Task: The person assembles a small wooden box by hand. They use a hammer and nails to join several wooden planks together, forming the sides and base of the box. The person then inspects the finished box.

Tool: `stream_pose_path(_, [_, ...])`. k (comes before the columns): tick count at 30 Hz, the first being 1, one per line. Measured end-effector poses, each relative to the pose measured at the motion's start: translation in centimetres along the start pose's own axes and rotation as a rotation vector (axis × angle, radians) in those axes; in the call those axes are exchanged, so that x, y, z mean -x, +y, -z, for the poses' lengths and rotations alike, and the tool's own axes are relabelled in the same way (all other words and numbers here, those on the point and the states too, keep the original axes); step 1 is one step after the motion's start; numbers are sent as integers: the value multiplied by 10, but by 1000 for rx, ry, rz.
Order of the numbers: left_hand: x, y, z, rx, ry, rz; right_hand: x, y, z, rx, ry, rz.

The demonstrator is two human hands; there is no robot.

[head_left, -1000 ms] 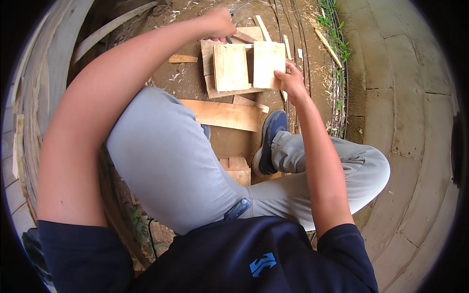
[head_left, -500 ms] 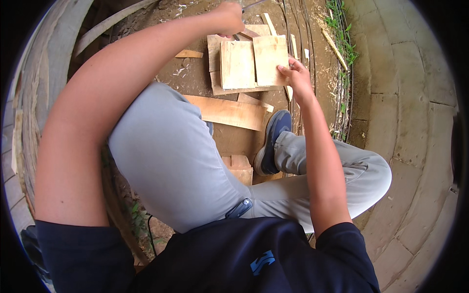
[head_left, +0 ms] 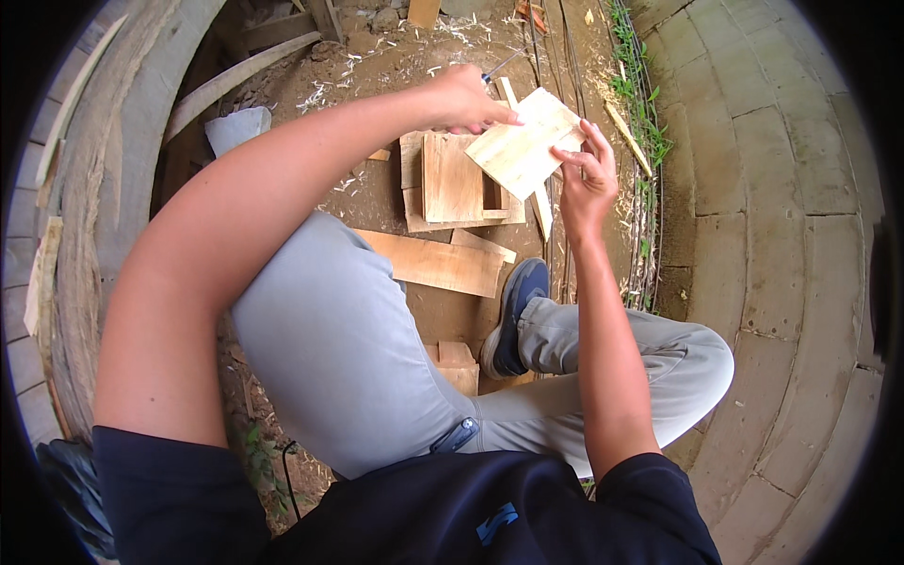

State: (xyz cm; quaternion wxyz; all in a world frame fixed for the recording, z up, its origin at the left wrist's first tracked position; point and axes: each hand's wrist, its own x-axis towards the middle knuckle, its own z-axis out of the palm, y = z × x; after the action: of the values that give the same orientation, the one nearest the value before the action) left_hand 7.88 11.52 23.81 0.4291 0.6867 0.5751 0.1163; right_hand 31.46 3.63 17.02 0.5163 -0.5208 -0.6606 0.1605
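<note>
Item inspected: a rectangular wooden board (head_left: 524, 147), raised at the far side of the work area, to the right of a box-like wooden assembly (head_left: 453, 179) and partly overlapping it in view. Whether the two touch cannot be determined.

Right hand (head_left: 586, 179): closed on the board at its right edge, thumb on the upper face, the other fingers around the edge and partly hidden. Left hand (head_left: 461, 100): curled around the dark handle of a thin-shafted tool (head_left: 487, 79), index finger extended over the board's left long edge. Contact pressure there cannot be confirmed.

Handling, as judged: the board appears thin, light and stiff, with a dry, pale surface offering fair grip. It may split along the grain if bent, and its edges could carry splinters. Opposite long edges appear the soundest hold; a single-edge pinch, as at present, would probably let it pivot.

Orientation: the board is turned askew to the assembly. Its long axis runs diagonally from near left to far right, one short end facing each way. The broad face is upward; exact tilt is uncertain.
</note>
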Motion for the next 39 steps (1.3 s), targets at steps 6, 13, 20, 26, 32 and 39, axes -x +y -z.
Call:
stream_pose_path(6, [10,16,1,51,3,-14,-7,-8,-4,-16,88,-32])
stream_pose_path(13, [13,20,5,84,26,30,-12,-21,-9,-920,-145,-929])
stream_pose_path(20, [5,9,10,-82,124,51,-2,13,-5,-327,-249,-986])
stream_pose_path(26, [-1,-1,13,-89,113,28,28,42,-15,-536,-160,-1100])
stream_pose_path(32, [0,4,5,-183,170,-12,10,42,-3,-1203,146,-1071])
stream_pose_path(39, [2,19,6,75,164,-43,7,-14,-22,-1325,0,-1003])
